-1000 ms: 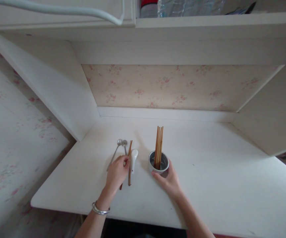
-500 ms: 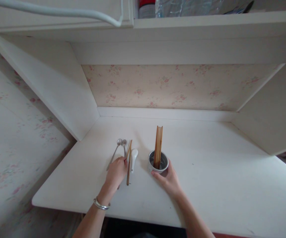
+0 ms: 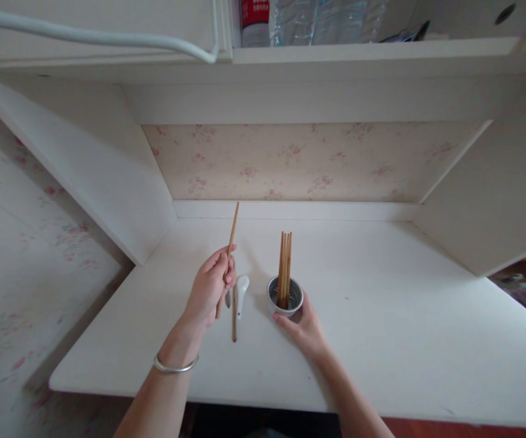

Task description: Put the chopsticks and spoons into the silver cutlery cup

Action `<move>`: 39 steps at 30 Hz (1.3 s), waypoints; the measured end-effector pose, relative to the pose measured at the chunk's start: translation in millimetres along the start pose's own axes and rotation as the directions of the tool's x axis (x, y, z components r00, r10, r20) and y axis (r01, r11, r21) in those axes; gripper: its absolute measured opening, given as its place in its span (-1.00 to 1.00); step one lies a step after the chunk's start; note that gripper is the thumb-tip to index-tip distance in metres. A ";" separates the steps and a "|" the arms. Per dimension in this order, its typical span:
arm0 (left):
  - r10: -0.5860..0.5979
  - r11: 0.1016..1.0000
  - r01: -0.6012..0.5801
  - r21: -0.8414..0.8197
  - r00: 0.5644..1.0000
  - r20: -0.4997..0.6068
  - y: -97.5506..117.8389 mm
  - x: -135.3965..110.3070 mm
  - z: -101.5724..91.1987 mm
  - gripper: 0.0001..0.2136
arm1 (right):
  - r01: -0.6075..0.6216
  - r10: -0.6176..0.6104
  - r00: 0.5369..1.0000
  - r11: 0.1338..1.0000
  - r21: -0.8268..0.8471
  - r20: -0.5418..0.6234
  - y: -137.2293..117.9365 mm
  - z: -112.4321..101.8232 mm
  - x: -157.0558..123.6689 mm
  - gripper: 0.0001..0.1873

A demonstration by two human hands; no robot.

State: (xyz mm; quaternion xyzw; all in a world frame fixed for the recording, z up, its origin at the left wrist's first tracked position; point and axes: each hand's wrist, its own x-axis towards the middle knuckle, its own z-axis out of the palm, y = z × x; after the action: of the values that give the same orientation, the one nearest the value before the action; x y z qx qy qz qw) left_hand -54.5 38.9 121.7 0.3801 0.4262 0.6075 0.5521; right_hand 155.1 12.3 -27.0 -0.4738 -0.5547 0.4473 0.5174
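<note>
My left hand (image 3: pixel 210 283) is closed around a wooden chopstick (image 3: pixel 232 228), held up and tilted above the desk. Below and just right of it, a second chopstick (image 3: pixel 234 316) lies on the surface beside a white ceramic spoon (image 3: pixel 241 293). The metal spoons there are mostly hidden behind my left hand. My right hand (image 3: pixel 304 328) grips a round metal cup (image 3: pixel 296 309) by its near right side. Several chopsticks (image 3: pixel 285 261) stand upright in the cup, leaning together.
All this rests on a white desk (image 3: pixel 382 340) with side panels and a flowered back wall (image 3: pixel 290 161). Overhead, a shelf (image 3: pixel 358 53) holds clear plastic bottles (image 3: pixel 318 21) and a red-labelled bottle (image 3: pixel 254 18). A white bar (image 3: pixel 108 36) crosses the upper left.
My left hand has lifted one chopstick from beside the spoons and raised it, tip upward. My right hand stays on the cup. The view has shifted slightly.
</note>
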 end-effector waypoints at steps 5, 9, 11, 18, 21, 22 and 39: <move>0.020 0.992 -0.016 -0.121 0.999 0.025 -5.5 14.6 28.4 -0.72 | 0.019 -0.019 1.000 1.000 0.000 -0.008 0.0 1.8 -0.2 -0.13; 0.027 0.983 -0.007 -0.185 0.994 0.108 -10.1 23.9 40.9 -0.77 | 0.028 -0.028 1.000 1.000 0.000 -0.009 0.2 2.4 0.4 -0.11; 0.023 0.974 0.005 -0.228 0.992 0.121 -10.1 28.1 45.7 -0.77 | 0.024 -0.024 1.000 1.000 0.005 -0.011 0.6 2.7 0.6 -0.10; 0.040 0.941 0.003 -0.339 0.992 0.121 -18.0 37.3 57.6 -0.79 | 0.024 -0.024 1.000 0.999 -0.027 -0.004 -4.0 0.2 0.4 -0.15; 0.036 0.941 0.017 -0.339 0.988 0.149 -26.2 36.2 60.3 -0.81 | 0.031 -0.031 1.000 0.999 -0.036 -0.001 -4.9 -1.0 0.4 -0.16; 0.033 0.941 0.024 -0.338 0.987 0.160 -29.3 35.6 60.9 -0.81 | 0.030 -0.030 1.000 0.999 -0.037 -0.003 -4.3 -1.1 0.5 -0.16; 0.097 0.873 -0.151 0.464 0.986 0.139 -73.1 35.1 36.3 -0.75 | 0.022 -0.022 1.000 0.992 -0.124 0.000 -2.8 -3.3 -0.1 -0.14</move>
State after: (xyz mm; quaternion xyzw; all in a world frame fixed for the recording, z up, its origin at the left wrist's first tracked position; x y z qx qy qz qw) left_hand 1.1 79.4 65.5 0.5630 0.5049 0.4973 0.4253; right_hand 158.2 11.8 -24.1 -0.4993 -0.5861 0.4060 0.4923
